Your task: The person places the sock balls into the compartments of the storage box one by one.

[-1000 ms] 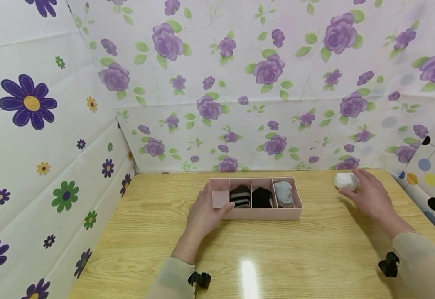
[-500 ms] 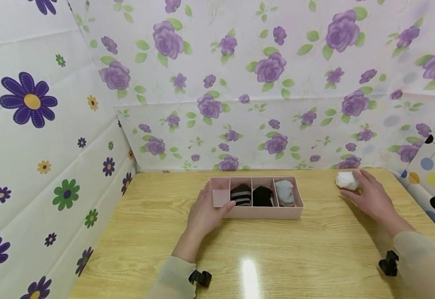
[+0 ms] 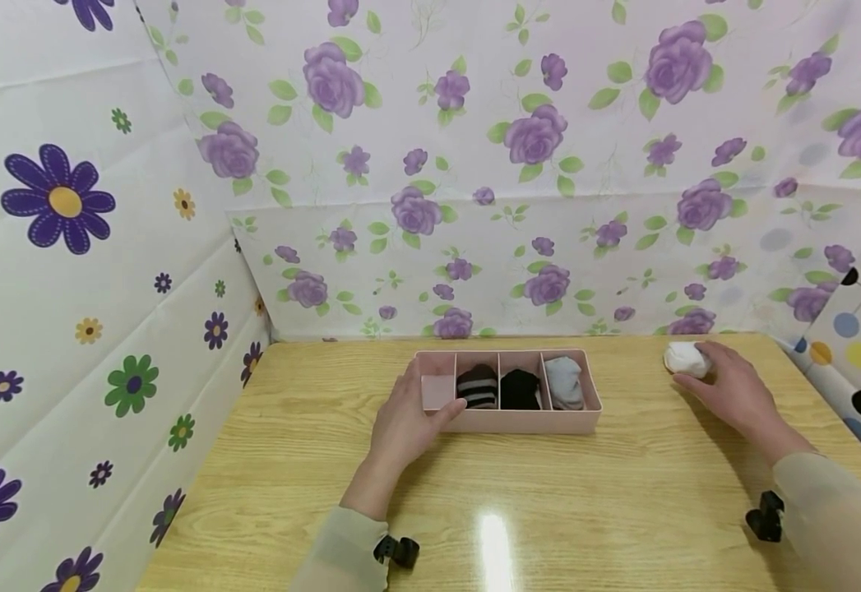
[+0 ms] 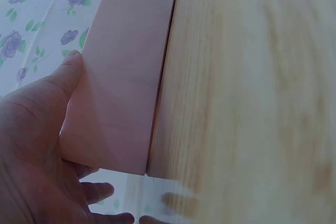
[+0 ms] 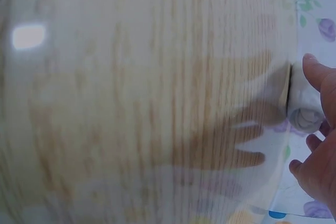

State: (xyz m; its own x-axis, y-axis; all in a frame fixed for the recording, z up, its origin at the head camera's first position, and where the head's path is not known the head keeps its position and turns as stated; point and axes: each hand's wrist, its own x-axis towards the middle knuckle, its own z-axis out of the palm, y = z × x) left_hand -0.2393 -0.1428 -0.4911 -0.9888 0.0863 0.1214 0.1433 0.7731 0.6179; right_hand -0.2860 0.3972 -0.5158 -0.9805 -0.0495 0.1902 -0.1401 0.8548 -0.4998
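A pink divided storage box [image 3: 519, 423] sits on the table with a striped sock [image 3: 478, 386], a black sock [image 3: 520, 390] and a light grey sock [image 3: 565, 383] in three of its four compartments; the leftmost holds nothing. My left hand [image 3: 402, 421] grips the box's left end, thumb over the front rim and fingers along the end wall, some poking past it in the left wrist view. Over at the far right of the table, my right hand [image 3: 738, 393] pinches a white rolled-up sock [image 3: 685, 359] between thumb and fingers, its coiled end [image 5: 306, 119] showing in the right wrist view.
The wooden table [image 3: 622, 510] backs onto a wall covered in purple rose cloth [image 3: 474, 271]. Flower-patterned cloth [image 3: 134, 329] lines the left side, and dotted cloth [image 3: 859, 353] hangs past the right edge.
The right fingers have drawn slightly closer around the white sock, and the right wrist has shifted a little left. My left hand and the box stay in place.
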